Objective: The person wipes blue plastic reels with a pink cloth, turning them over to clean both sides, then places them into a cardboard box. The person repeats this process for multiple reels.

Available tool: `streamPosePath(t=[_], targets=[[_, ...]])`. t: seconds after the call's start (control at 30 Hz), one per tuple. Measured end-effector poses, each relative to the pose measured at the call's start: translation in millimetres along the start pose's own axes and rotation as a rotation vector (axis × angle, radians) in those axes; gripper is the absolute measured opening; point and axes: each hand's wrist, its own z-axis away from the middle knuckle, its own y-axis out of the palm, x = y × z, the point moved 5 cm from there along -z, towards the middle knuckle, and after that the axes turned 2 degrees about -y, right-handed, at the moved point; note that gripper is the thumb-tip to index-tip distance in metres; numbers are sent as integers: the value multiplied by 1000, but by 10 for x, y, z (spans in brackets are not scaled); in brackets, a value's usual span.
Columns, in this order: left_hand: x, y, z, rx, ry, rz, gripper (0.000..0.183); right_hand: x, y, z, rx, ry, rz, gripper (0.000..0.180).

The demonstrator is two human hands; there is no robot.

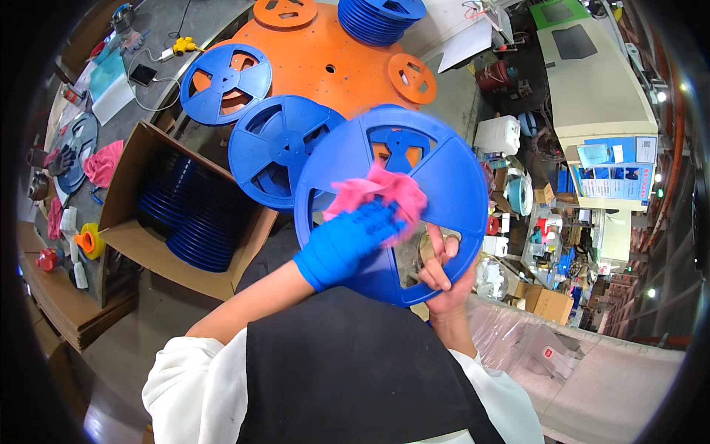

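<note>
My left hand (355,236), in a blue glove, presses a crumpled pink cloth (388,194) onto the face of a blue plastic reel flange (455,191). The hand and cloth are blurred and hide the flange's hub. Bare, my right hand (444,266) grips the lower right rim, some of its fingers showing through a cut-out. Behind the flange, more blue reels (285,145) lie beside and on a round orange table (310,61). Another blue flange (226,83) overlaps the table's left edge.
At left, an open cardboard box (183,283) holds many blue reels (205,244). Beyond it a grey workbench (161,33) carries a phone (143,75), cloths and a yellow container (91,241). A stack of blue reels (377,25) and orange discs (411,79) rest on the table.
</note>
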Motion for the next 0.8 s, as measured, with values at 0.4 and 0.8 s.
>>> streamPosePath(t=[0.4, 0.8], targets=[[-114, 83, 139, 4, 173, -170, 46, 141, -334, -6, 22, 21, -112, 36], [83, 102, -287, -55, -90, 234, 34, 130, -292, 7, 29, 11, -66, 39]])
